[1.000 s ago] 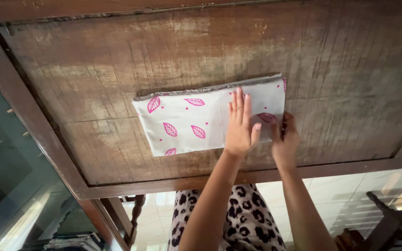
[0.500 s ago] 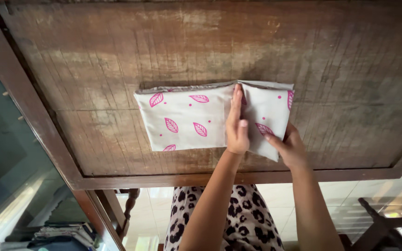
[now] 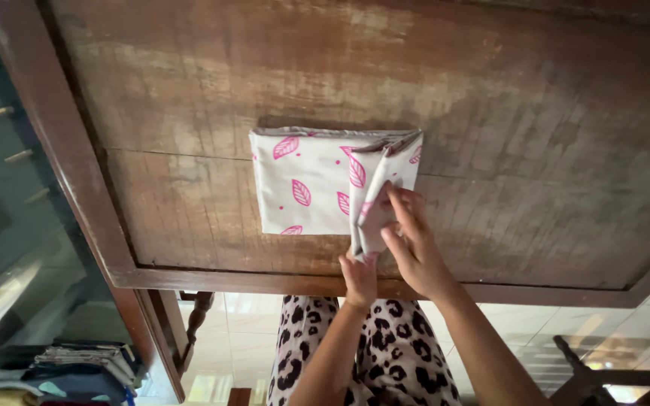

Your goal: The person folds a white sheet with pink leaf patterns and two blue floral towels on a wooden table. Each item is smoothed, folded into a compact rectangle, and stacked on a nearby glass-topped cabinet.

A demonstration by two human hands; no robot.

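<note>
Here, seen from the head camera: a folded white cloth with pink leaf prints (image 3: 306, 184), lying flat on a worn wooden table (image 3: 528, 150), its right-hand flap lifted off the stack and pinched upward. Right hand (image 3: 413, 244) over that raised flap, fingers (image 3: 399, 201) curled together and clamped on the flap's upper part, thumb side pressed against the fabric. Left hand (image 3: 359, 278) just below those fingers, at the near edge of the cloth, closed on the flap's lower corner; exact finger spread there hard to tell, mostly hidden by the hand's back. Rest of the cloth spread leftward of both sets of fingers, flat and square, grey-edged along its far side. Beyond the fingertips, bare scuffed tabletop; nearer than the wrists, the table's dark raised frame (image 3: 280, 280). Below the forearms, a leopard-print garment (image 3: 385, 353) worn by the person, over pale floor tiles (image 3: 235, 331). Far left of the hands, well apart, a pile of folded clothes (image 3: 77, 365) low in the corner. Right of the right forearm, part of a dark wooden chair (image 3: 611, 368).
</note>
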